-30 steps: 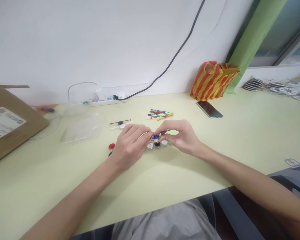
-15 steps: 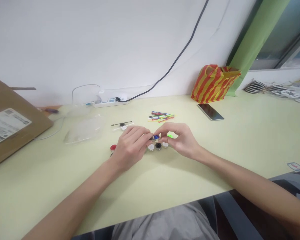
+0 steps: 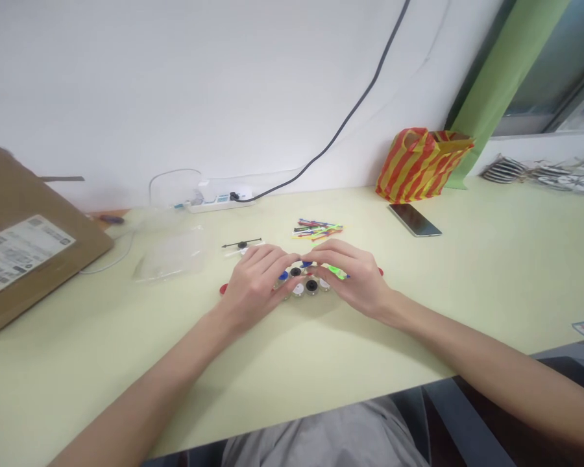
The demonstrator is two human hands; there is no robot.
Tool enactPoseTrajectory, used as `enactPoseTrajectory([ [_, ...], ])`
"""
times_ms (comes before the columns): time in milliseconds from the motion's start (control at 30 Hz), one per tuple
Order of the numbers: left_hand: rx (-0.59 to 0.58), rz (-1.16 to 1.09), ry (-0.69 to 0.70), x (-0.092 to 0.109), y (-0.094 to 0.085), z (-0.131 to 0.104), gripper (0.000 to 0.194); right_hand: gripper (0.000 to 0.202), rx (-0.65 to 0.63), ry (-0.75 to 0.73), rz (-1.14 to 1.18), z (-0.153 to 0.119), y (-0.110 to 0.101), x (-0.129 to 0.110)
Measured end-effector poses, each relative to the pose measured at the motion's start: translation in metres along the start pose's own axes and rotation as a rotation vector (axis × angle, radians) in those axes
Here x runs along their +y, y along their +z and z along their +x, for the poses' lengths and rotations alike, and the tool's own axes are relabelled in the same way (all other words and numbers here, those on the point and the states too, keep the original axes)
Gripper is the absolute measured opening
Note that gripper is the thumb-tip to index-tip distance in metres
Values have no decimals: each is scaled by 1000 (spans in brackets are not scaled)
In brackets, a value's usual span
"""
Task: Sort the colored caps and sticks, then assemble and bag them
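Note:
My right hand (image 3: 353,275) has its thumb and index finger pinched around a small blue-topped piece (image 3: 306,264), partly hidden by the fingertips. Opposite it, my left hand (image 3: 257,279) reaches in with thumb and index finger apart, its index tip close to the blue piece. Between and below the hands stand several small round clear pieces with coloured tops, among them a black-topped one (image 3: 311,286), a white-topped one (image 3: 298,289) and a blue-topped one (image 3: 283,276). A bright green piece (image 3: 337,271) shows behind my right fingers, and a red-topped piece (image 3: 224,288) beside my left hand.
Colourful plastic arrows (image 3: 318,229) lie piled behind the hands, with a black arrow (image 3: 242,244) to their left. Around them are a clear plastic bag (image 3: 170,253), a cardboard box (image 3: 34,227), a power strip (image 3: 219,200), a phone (image 3: 415,220) and a striped bag (image 3: 423,165).
Both hands held the small blue piece between them; now my left fingers have spread apart and it stays at my right fingertips, slightly lower. The view has shifted slightly.

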State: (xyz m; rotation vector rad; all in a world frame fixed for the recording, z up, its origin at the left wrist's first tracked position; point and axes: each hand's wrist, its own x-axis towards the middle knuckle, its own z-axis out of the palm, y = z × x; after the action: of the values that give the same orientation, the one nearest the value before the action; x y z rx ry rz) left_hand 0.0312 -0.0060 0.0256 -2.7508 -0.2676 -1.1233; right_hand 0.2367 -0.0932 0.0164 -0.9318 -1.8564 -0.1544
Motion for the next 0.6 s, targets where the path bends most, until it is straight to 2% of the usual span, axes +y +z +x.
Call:
enactPoseTrajectory([
  [133,40,36,-63,0,1,-1,24,20,64,-4,-77,1,0,1],
  [267,64,17,-89,0,-1,-2,7,20,113,-10,-124,2,-1,-1],
  [367,24,8,-62,2,-2,0,6,19,135,-50,-155,3,1,-5],
  [467,-27,1,-38,8,-4,3,16,20,138,-91,-168,2,5,-9],
  [600,-91,-95,-12,12,-3,4,11,24,91,-101,-96,-2,7,-11],
])
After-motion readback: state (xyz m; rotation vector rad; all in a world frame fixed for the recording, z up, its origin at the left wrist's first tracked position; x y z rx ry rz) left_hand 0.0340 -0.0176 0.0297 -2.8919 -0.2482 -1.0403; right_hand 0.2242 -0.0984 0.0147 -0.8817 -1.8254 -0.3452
